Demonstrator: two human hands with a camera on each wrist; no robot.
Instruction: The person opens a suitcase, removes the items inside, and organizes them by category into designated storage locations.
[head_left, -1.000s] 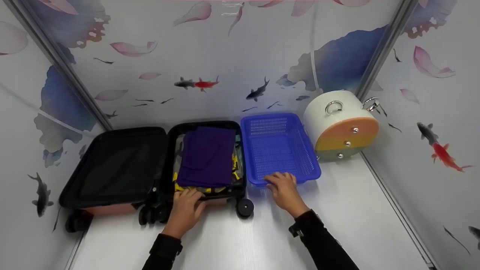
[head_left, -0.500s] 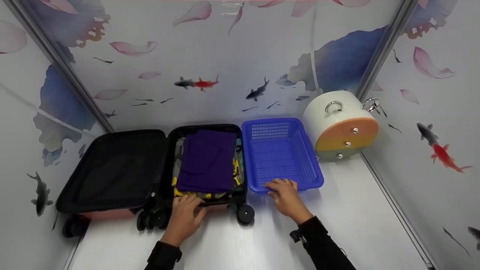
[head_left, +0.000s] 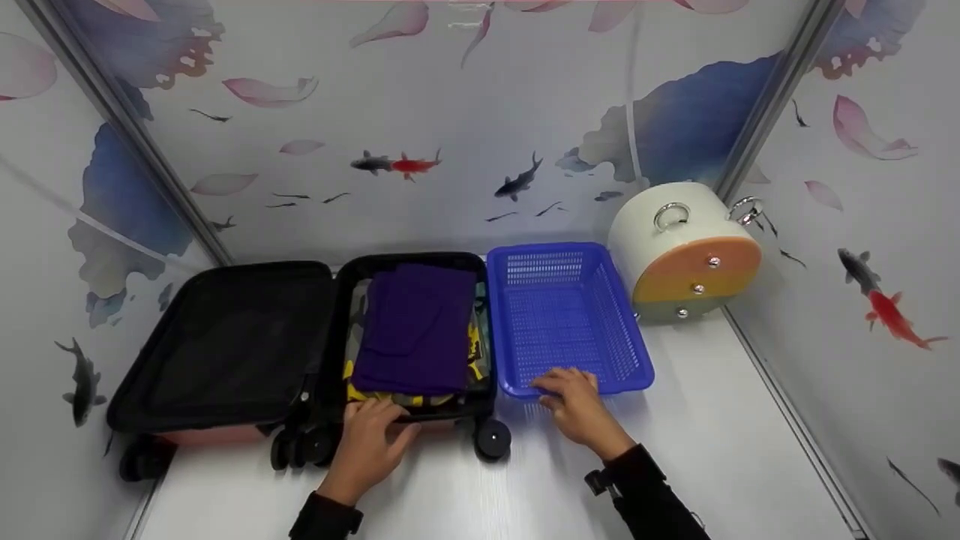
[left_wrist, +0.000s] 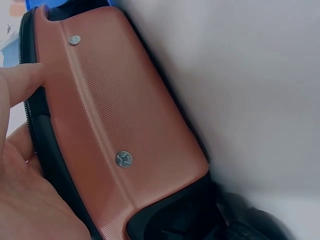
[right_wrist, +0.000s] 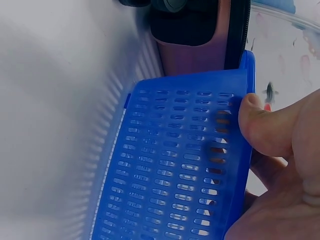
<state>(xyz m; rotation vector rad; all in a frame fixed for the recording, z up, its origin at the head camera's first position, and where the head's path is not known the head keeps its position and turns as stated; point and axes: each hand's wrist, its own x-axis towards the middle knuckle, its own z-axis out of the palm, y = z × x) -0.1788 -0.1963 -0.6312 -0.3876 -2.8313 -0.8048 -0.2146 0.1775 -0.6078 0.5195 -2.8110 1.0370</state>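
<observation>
An open black-lined suitcase (head_left: 225,345) lies flat, its shell pinkish-brown in the left wrist view. Folded purple cloth (head_left: 416,330) rests on camouflage-patterned cloth (head_left: 477,349) in its right half. My left hand (head_left: 367,448) grips the near rim of that half, thumb against the outer shell (left_wrist: 120,100) and fingers over the edge. Beside it stands a blue plastic basket (head_left: 555,322) with slotted walls and a bare floor. My right hand (head_left: 583,412) pinches the basket's near rim, thumb outside; its fingers are partly hidden behind the wall in the right wrist view.
A round white box (head_left: 660,217) with orange, yellow and green drawers stands at the back right, close to the basket. Black suitcase wheels (head_left: 493,439) project toward me. Printed walls (head_left: 450,97) enclose the white tabletop (head_left: 525,495) at the back and sides.
The suitcase and the basket have both slid a little toward me, with my hands keeping their hold on the near rims. The round box stays where it was.
</observation>
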